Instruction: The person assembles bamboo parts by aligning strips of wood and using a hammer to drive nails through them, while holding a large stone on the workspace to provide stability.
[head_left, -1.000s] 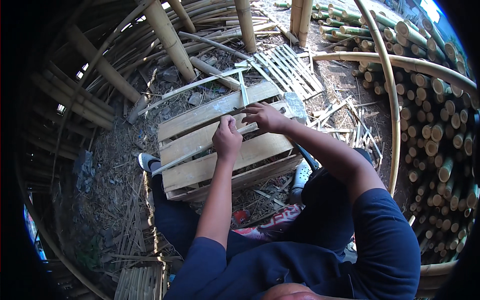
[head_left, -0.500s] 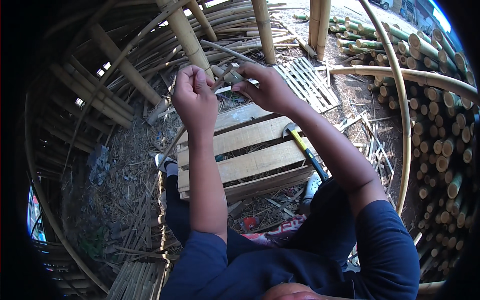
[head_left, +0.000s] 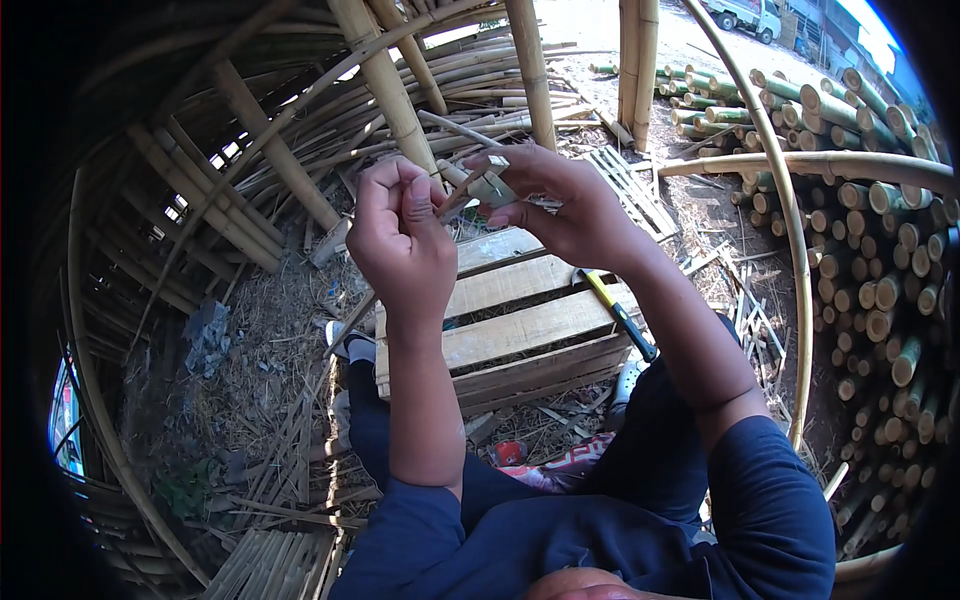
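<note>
Both my hands are raised over a slatted wooden crate (head_left: 530, 335). My left hand (head_left: 405, 225) is closed, thumb against bent fingers, on a thin brown strip (head_left: 458, 206) that looks like split bamboo. Below that hand the strip shows again, slanting toward the ground on the left. My right hand (head_left: 575, 210) curls its fingers and thumb around a short, pale grey-green piece (head_left: 491, 188), apparently bamboo. The strip crosses this piece; whether they are joined is unclear. A hammer (head_left: 615, 312) with a yellow and black handle lies on the crate's right side.
Bamboo posts (head_left: 385, 95) rise beyond my hands. Cut bamboo poles (head_left: 880, 290) are stacked at the right, behind a curved pole (head_left: 790, 190). A slatted panel (head_left: 630, 195) lies past the crate. Bamboo scraps (head_left: 270, 430) litter the ground at left; a truck (head_left: 745, 18) stands far off.
My hands have come slightly lower and to the right in view, still holding the strip and the pale piece. The pale piece is turned differently. The view has shifted slightly; the hammer stays on the crate.
</note>
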